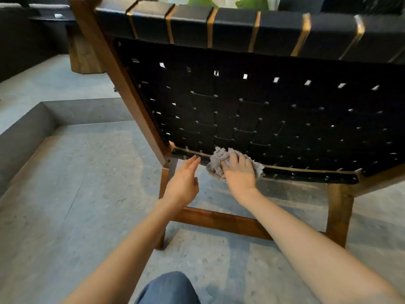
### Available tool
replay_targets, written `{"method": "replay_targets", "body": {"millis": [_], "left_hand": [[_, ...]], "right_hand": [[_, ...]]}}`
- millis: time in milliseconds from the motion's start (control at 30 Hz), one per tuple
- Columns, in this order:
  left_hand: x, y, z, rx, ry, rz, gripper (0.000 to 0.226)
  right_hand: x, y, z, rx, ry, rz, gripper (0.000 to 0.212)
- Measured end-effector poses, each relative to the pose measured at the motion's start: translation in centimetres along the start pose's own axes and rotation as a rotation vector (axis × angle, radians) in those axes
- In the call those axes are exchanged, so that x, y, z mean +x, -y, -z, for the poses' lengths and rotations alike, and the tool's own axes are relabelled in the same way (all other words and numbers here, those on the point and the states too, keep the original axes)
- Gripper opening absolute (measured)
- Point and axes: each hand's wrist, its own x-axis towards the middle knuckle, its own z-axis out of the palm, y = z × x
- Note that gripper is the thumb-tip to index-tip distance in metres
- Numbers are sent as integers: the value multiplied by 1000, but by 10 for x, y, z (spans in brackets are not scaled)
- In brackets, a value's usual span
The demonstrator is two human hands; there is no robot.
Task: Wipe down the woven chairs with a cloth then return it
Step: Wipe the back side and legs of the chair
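Woven chair [263, 119]: seen from behind, facing the far side. Its black webbing back is wider than it is tall, with the long axis running left to right.
Frame [122, 88]: brown wood. The left post slants down to the right, and a low crossbar [221, 222] joins the two rear legs.
Cloth [215, 164]: a grey, crumpled wad at the bottom edge of the webbing, left of its middle, lying over the lower rail [306, 172]. Its longer side lies along that rail, left to right, and its ragged right end sticks out past the hand.
Right hand [240, 174]: on top of the cloth, fingers bent over the wad and pointing far, thumb dug into its left part, pressing it to the chair.
Left hand [183, 183]: holds nothing. The fingers are straight and close together, pointing far and right, with the tips touching the lower rail just left of the cloth.
Floor [72, 194]: grey speckled concrete, with a raised ledge [26, 132] on the left.
Knee [168, 288]: in blue denim, at the near edge.
Wooden block [85, 55]: far left, behind the chair.
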Motion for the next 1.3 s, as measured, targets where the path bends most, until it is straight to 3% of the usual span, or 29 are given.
{"method": "replay_targets", "body": {"millis": [400, 600, 700, 1033, 1167, 1300], "left_hand": [[22, -100, -85, 69, 174, -183, 62], [29, -134, -112, 175, 296, -276, 64], [33, -144, -121, 203, 342, -274, 65], [50, -162, -137, 373, 337, -270, 66], [59, -164, -122, 412, 394, -312, 71], [59, -172, -108, 453, 506, -313, 77]], "right_hand": [[-73, -134, -52, -172, 10, -258, 33], [-95, -180, -63, -152, 163, -454, 37], [-104, -201, -77, -151, 213, -461, 46], [-118, -232, -88, -29, 356, -570, 51], [-129, -237, -80, 139, 266, -560, 59], [-144, -234, -45, 131, -184, -521, 66]]}}
